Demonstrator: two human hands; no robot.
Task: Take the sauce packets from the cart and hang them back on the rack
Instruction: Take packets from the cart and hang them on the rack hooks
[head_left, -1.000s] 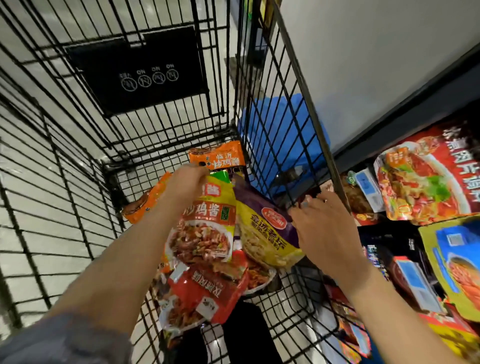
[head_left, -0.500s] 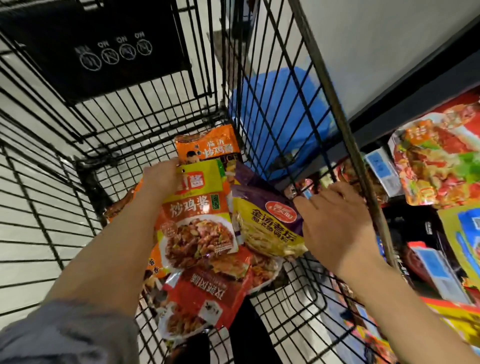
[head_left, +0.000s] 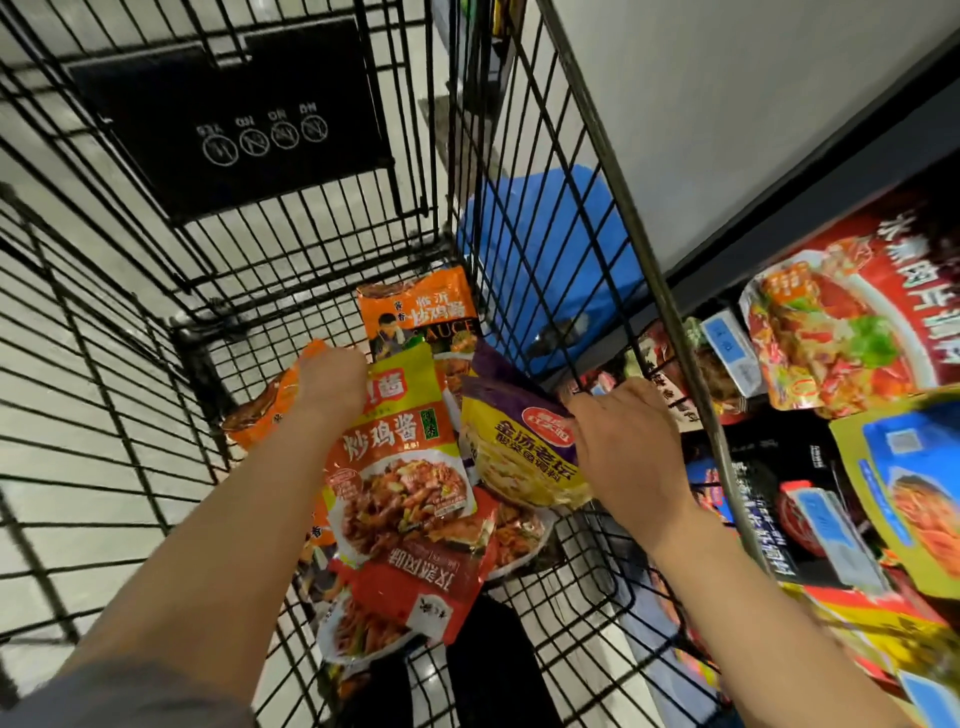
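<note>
Black wire shopping cart (head_left: 130, 415), seen from above, both forearms reaching into the basket.

Left hand (head_left: 330, 382): fingers curled over the top edge of a yellow-green and orange sauce packet with a stir-fried chicken photo (head_left: 400, 467), gripping it. The packet hangs upright from the grip, over the heap.

Right hand (head_left: 623, 441): fingers pinch the upper right corner of a purple and yellow sauce packet with a red oval label (head_left: 519, 457). This packet tilts beside the cart's right wall, just beside the first one.

The two hands are apart, each on its own packet.

Under and around them: an orange sauce packet printed SAUCE (head_left: 421, 312) against the far end of the basket; a red packet with upside-down lettering (head_left: 421, 587) nearer the person; another orange packet (head_left: 275, 410), partly hidden behind the left wrist.

A black plastic panel with four round warning icons (head_left: 234, 119) is fixed to the far wall of the cart.

Outside the right wall: hanging rack of packets (head_left: 810, 493), including a large red packet with a bowl of sliced meat (head_left: 841, 332). A blue plastic bag (head_left: 550, 249) shows through the wires. White floor tiles below.
</note>
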